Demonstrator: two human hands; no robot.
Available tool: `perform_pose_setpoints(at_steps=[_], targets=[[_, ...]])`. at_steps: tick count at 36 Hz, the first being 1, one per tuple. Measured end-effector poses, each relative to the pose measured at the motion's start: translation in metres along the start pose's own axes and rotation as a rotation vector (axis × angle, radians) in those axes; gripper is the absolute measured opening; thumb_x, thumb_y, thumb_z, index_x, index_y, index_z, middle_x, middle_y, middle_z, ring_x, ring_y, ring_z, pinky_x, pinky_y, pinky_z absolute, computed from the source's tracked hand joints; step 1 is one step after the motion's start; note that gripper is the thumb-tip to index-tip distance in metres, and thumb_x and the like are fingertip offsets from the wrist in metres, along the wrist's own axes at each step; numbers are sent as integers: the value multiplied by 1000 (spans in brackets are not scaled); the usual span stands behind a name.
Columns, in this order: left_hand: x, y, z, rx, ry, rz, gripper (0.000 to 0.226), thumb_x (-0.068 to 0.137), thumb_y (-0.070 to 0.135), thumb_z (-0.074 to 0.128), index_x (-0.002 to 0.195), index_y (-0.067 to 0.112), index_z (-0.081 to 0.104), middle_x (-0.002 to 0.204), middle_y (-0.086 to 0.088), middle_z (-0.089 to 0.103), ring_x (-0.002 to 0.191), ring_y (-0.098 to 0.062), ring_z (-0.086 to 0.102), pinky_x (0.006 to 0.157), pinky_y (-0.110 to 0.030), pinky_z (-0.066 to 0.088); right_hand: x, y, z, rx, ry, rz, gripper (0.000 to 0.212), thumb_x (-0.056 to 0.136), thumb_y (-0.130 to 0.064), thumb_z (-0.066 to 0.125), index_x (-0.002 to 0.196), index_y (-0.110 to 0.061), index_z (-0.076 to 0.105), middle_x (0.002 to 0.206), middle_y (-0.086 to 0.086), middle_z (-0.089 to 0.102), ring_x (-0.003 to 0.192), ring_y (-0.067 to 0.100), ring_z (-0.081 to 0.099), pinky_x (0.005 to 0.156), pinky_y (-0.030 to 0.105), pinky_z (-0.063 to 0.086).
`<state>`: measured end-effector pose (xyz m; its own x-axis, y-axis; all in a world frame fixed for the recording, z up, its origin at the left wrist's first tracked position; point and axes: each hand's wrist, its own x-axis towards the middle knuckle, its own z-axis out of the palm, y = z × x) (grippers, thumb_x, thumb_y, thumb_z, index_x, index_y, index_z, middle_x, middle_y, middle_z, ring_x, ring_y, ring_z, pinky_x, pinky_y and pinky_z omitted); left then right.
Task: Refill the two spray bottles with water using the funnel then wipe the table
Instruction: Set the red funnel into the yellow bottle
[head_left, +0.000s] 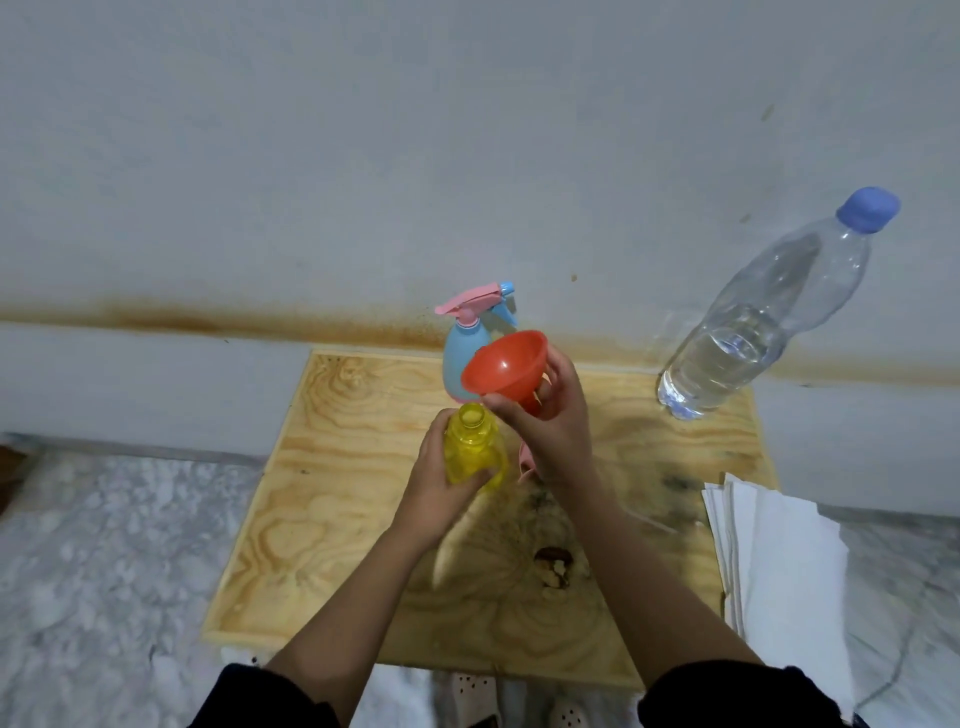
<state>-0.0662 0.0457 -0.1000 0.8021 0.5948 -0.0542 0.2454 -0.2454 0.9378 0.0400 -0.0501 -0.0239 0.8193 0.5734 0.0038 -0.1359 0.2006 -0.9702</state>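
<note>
My left hand grips a yellow spray bottle with its neck uncapped, upright near the middle of the wooden table. My right hand holds a red funnel tilted, just above and to the right of the yellow bottle's mouth. A blue spray bottle with a pink trigger head stands behind the funnel, partly hidden by it. A pink piece, seemingly a spray head, lies beside the yellow bottle, mostly hidden by my right hand.
A large clear water bottle with a blue cap stands at the table's back right corner, partly full. A stack of white paper towels overhangs the right edge. Dark stains mark the tabletop. A wall rises right behind the table.
</note>
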Motion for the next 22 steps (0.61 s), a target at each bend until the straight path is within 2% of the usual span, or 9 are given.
perform_pose_setpoints(at_steps=[4, 6, 7, 10, 13, 16, 22], targets=[[3, 4, 0, -16, -2, -27, 68, 73, 15, 79, 112, 51, 36, 114, 23, 49, 101, 13, 49, 76, -3, 39, 0, -5, 13, 7, -47, -6, 90, 54, -20, 83, 133, -12, 42, 128, 8, 57, 115, 15, 59, 84, 23, 51], [4, 3, -1, -14, -16, -17, 69, 71, 20, 80, 116, 47, 36, 118, 22, 48, 102, 20, 45, 77, -1, 36, 0, -5, 19, -4, -54, -2, 91, 53, -14, 86, 133, -14, 41, 129, 6, 56, 115, 10, 58, 83, 18, 49], [5, 3, -2, -6, -22, -18, 71, 70, 22, 79, 119, 46, 34, 120, 19, 48, 104, 18, 45, 79, -2, 35, 1, -4, 21, -3, -50, 0, 90, 54, -10, 85, 132, -15, 41, 129, 5, 55, 114, 7, 57, 82, 17, 49], [6, -1, -1, 3, -19, -46, 79, 71, 20, 80, 128, 41, 29, 131, 9, 46, 118, -4, 45, 91, -18, 39, 0, 0, 27, 16, -59, -1, 85, 56, -5, 82, 130, -16, 41, 129, 7, 54, 112, 5, 57, 83, 16, 48], [7, -6, 1, -8, -16, -55, 87, 70, 22, 80, 138, 36, 27, 140, 3, 44, 128, -13, 42, 103, -35, 40, -1, 4, 30, 17, -75, -9, 82, 52, -9, 85, 122, -26, 44, 128, 6, 53, 112, 6, 57, 84, 17, 48], [6, -8, 1, -6, -15, -65, 91, 71, 23, 80, 142, 34, 24, 141, 2, 44, 130, -14, 41, 105, -38, 40, -2, 8, 32, 11, -73, -3, 82, 48, -23, 84, 120, -30, 45, 126, 0, 55, 113, 6, 56, 85, 18, 48], [6, -8, 2, -36, -14, -46, 86, 73, 19, 79, 142, 31, 28, 142, 4, 43, 130, -10, 41, 106, -35, 40, -2, 17, 33, -21, -89, -13, 85, 49, -25, 84, 123, -28, 43, 126, -2, 53, 117, 10, 55, 88, 24, 50]])
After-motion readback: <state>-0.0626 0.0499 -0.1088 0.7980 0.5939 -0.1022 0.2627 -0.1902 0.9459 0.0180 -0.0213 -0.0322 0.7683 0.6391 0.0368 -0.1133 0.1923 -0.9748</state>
